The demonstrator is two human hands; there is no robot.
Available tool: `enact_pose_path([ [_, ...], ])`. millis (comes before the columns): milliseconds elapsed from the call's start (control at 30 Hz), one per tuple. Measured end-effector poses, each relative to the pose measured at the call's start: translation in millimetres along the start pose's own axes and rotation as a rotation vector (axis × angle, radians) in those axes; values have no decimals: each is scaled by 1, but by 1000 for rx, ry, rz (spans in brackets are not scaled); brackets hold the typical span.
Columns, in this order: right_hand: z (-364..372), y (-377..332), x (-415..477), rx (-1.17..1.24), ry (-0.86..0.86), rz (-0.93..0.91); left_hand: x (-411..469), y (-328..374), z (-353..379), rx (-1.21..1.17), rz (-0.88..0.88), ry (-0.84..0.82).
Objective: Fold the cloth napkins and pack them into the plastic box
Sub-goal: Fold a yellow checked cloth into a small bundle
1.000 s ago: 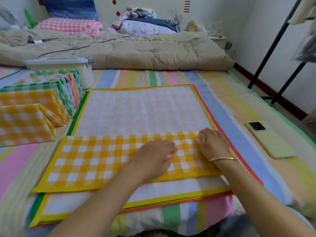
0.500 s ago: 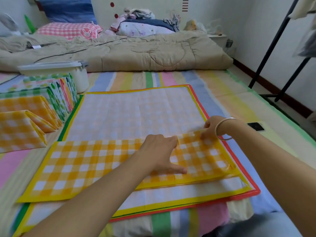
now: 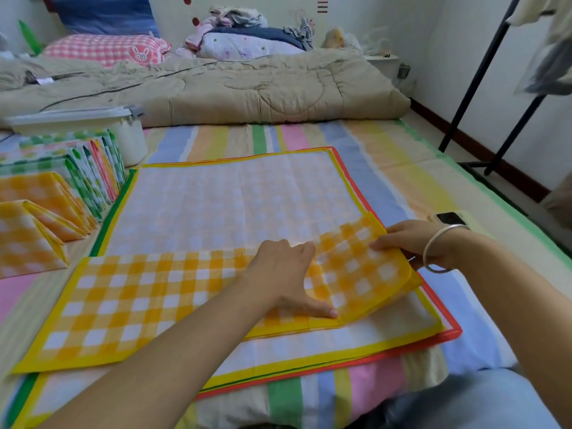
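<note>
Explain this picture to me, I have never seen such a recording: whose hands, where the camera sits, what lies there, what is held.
No machine here: a person wears a camera on the head, looking down at their own hands. On a striped sheet lies a stack of flat napkins; the top one, a yellow checked napkin, is partly folded. The left hand presses it flat while the right hand pinches and lifts its right end. Folded napkins stand at the left near a plastic box. A phone lies at the right.

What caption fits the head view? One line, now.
Left hand presses the yellow checked napkin flat; right hand pinches its raised right end.
</note>
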State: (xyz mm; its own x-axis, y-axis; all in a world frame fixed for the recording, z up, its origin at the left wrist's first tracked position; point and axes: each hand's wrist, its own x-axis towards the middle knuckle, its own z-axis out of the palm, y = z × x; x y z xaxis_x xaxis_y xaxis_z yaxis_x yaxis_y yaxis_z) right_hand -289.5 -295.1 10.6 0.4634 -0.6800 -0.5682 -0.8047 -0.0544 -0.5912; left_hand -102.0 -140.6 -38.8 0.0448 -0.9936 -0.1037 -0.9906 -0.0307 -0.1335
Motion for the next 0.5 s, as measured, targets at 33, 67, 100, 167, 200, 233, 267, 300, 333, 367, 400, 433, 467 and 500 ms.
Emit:
enact_pose_path([
  [33,2,-6,-6,28,9,-28,0,2,-1,3,-8,-8],
  [67,4,-13,-11,55,13,-56,-1,4,-2,2,-14,-14],
  [100,7,-21,-16,75,13,-87,-1,6,-3,1,-20,-14],
  [167,16,-38,-24,81,-5,-144,-2,8,-4,-10,-30,11],
  [200,21,-46,-26,78,-18,-167,-2,8,-4,-11,-32,25],
  [233,27,-54,-28,70,-28,-188,-4,7,-4,-18,-32,32],
  [267,33,-61,-29,57,-33,-204,-6,7,-4,-38,-28,36],
  [300,39,-68,-29,41,-33,-216,-9,6,-5,-58,-17,46],
  [333,45,-75,-29,26,-29,-226,-14,4,-5,-73,-2,64],
  [367,51,-81,-29,16,-25,-236,-18,1,-5,-95,6,90],
  [400,57,-86,-28,12,-20,-245,-23,-4,-4,-136,-6,107],
  [433,64,-91,-28,9,-17,-252,-26,-12,-1,-230,-43,110],
  [467,70,-95,-27,6,-17,-258,-29,-22,2,-390,-104,88],
  [500,77,-98,-27,2,-26,-261,-31,-31,5,-607,-163,57],
])
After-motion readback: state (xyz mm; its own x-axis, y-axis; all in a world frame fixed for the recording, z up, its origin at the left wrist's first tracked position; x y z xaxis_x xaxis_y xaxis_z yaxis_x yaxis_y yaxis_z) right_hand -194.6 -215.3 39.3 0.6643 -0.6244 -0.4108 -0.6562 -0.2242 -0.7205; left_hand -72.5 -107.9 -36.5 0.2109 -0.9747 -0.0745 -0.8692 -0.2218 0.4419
